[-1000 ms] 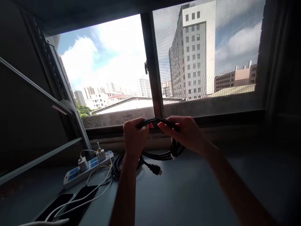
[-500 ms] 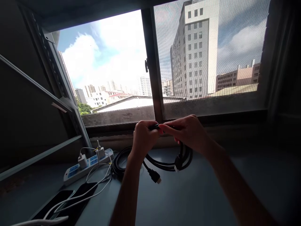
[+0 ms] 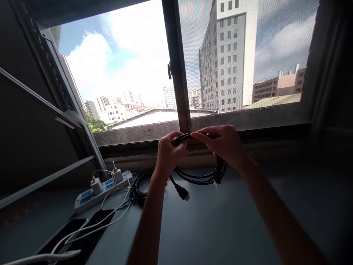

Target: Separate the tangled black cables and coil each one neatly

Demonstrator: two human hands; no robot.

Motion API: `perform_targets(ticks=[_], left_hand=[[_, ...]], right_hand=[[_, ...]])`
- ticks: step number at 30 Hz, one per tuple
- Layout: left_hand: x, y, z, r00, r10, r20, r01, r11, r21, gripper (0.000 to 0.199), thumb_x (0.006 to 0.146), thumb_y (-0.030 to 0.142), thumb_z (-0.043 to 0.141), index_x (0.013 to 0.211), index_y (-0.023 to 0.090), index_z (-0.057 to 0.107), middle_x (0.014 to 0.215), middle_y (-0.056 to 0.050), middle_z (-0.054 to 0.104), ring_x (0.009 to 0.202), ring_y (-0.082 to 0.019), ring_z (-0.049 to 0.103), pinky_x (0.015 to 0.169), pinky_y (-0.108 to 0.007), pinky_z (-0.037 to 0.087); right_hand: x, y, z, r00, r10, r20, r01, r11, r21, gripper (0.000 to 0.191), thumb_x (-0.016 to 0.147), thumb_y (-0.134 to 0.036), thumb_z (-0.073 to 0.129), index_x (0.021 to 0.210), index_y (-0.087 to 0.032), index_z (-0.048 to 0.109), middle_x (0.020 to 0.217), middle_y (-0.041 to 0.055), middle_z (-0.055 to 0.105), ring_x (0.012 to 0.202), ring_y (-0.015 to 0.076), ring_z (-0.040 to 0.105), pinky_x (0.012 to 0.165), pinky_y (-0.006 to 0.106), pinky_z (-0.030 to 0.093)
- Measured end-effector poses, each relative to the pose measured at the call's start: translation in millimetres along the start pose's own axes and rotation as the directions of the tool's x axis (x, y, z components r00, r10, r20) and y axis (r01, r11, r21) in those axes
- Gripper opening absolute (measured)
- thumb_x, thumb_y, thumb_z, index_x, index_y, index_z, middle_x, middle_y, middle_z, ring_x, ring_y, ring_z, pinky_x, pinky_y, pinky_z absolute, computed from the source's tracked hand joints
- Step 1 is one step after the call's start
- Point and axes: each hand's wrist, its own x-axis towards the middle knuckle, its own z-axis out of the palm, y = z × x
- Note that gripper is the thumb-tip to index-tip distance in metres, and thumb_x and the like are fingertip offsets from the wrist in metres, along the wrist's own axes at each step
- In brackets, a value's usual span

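Note:
Between my two hands hangs a coiled black HDMI cable (image 3: 194, 180), lifted above the grey table. My left hand (image 3: 171, 149) is closed around the upper strands of the loop. Opposite it, my right hand (image 3: 224, 145) pinches the same bundle with thumb and fingers. One HDMI plug (image 3: 182, 192) dangles below my left hand, its metal end pointing down and right. A second black connector (image 3: 217, 176) with a pale tip hangs under my right hand. Part of the bundle is hidden behind the fingers.
Another black cable coil (image 3: 139, 186) lies left of my left forearm. A white power strip (image 3: 82, 206) holds two chargers with white cables. Two dark phones (image 3: 63, 235) lie in front of it. Behind the table are a window and a metal frame (image 3: 91, 141).
Both hands have risen slightly and moved a little apart, showing more of the bundle between them. The hanging plug and connector have swung up and to the right.

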Motion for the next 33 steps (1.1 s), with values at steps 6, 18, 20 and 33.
perform_targets(ticks=[6,18,20,33], left_hand=[[10.3,-39.7,6.3,0.990,-0.098,0.106,0.106,0.992,-0.069,0.028,0.074,0.043,0.057,0.073,0.015,0.059,0.042,0.008,0.037,0.031,-0.007,0.041,0.034,-0.019,0.033],[15.1,-81.1,11.5,0.955,-0.257,-0.150,0.291,0.914,0.282,0.033,0.080,0.039,0.049,0.076,0.012,0.069,0.054,0.000,0.052,0.052,-0.010,0.047,0.048,-0.021,0.030],[13.9,-93.3,14.4,0.943,-0.305,-0.132,0.331,0.889,0.317,0.032,0.080,0.039,0.050,0.076,0.013,0.069,0.060,-0.002,0.057,0.060,-0.013,0.053,0.051,-0.022,0.032],[-10.4,-169.8,22.0,0.598,-0.790,0.132,0.621,0.562,0.546,0.023,0.077,0.027,0.061,0.083,0.005,0.067,0.065,-0.011,0.067,0.066,-0.019,0.065,0.056,-0.023,0.048]], right_hand=[[11.3,45.5,15.7,0.957,0.273,-0.096,-0.241,0.936,0.256,0.050,0.069,-0.062,0.062,0.075,-0.013,0.066,0.043,-0.0036,0.045,0.031,0.0088,0.038,0.033,0.022,0.030],[-11.5,58.6,57.0,0.786,0.526,0.325,-0.350,0.812,-0.468,0.076,0.070,-0.005,0.054,0.139,-0.023,0.028,0.102,0.0096,0.060,0.080,0.0208,0.062,0.059,0.024,0.045],[-13.5,68.1,61.5,0.712,0.593,0.377,-0.403,0.784,-0.472,0.078,0.071,-0.003,0.051,0.141,-0.025,0.023,0.099,0.0088,0.061,0.072,0.0190,0.063,0.052,0.022,0.046],[-33.9,135.6,97.0,0.434,0.743,0.510,-0.434,0.668,-0.605,0.064,0.072,-0.003,0.048,0.135,-0.018,0.042,0.124,0.0136,0.052,0.074,0.0216,0.064,0.043,0.023,0.051]])
